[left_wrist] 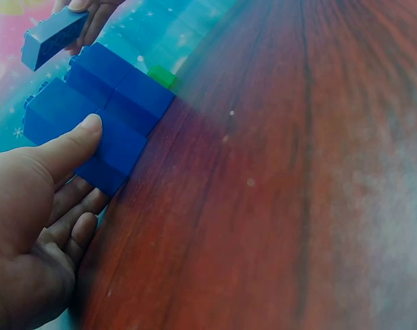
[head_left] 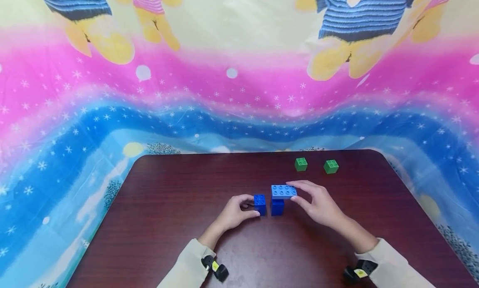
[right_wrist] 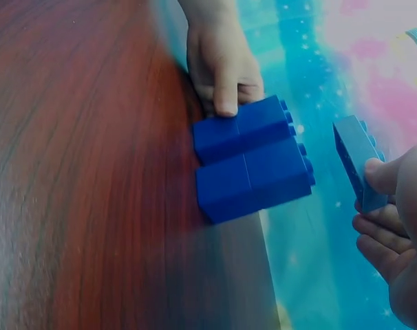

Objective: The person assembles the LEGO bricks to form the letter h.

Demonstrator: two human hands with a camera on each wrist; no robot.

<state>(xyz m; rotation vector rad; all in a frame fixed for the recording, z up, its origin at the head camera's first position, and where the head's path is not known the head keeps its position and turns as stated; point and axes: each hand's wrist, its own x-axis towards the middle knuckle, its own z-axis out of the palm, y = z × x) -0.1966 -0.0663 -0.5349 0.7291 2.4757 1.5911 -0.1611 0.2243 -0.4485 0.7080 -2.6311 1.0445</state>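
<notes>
Two dark blue stacks, each of two toy building bricks, stand upright side by side on the table. My left hand (head_left: 236,213) pinches the left stack (head_left: 260,205) low down, its thumb on the near face in the left wrist view. Beside it is the right stack (right_wrist: 277,175), with a narrow gap between them in the head view. Above the stacks, my right hand (head_left: 321,202) holds a lighter blue eight-stud brick (head_left: 283,191) by its right end, studs up. The right wrist view shows this brick (right_wrist: 356,155) apart from the stack tops, its hollow underside facing them.
Two small green bricks lie near the table's far edge, one (head_left: 301,164) left of the other (head_left: 331,166). The dark red-brown wooden table (head_left: 168,196) has rounded far corners. Behind it hangs a printed cloth (head_left: 224,92) in pink, blue and cream.
</notes>
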